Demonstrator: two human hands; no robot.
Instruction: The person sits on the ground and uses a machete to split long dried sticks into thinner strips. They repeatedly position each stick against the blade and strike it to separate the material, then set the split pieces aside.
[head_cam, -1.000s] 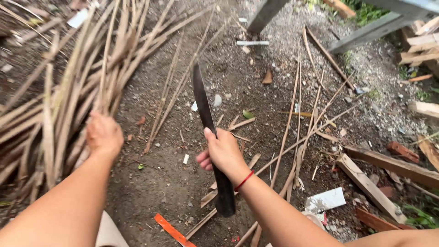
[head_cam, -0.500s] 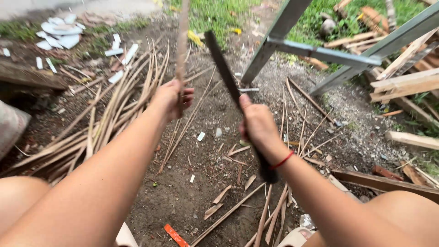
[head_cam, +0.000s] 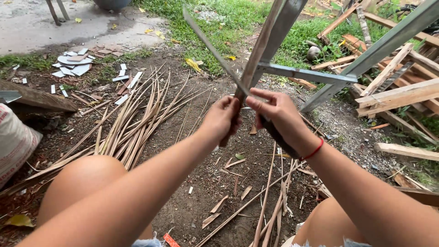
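Above the dirt ground (head_cam: 192, 201), my left hand (head_cam: 222, 120) gripped a bamboo strip (head_cam: 258, 55) upright, while my right hand (head_cam: 276, 114) was closed on the handle of a long dark knife (head_cam: 210, 45), its blade crossing the strip. Split strips (head_cam: 137, 114) lay in a pile to the left.

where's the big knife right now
In the head view, the long knife is at centre, gripped by the right hand, its blade crossing the bamboo strip held by the left hand.

One head-worn camera looks down and forward from close above the arms and knees, facing the dirt ground (head_cam: 192, 183) near, grass (head_cam: 228, 18) far, stacked timber (head_cam: 398, 91) at the right.
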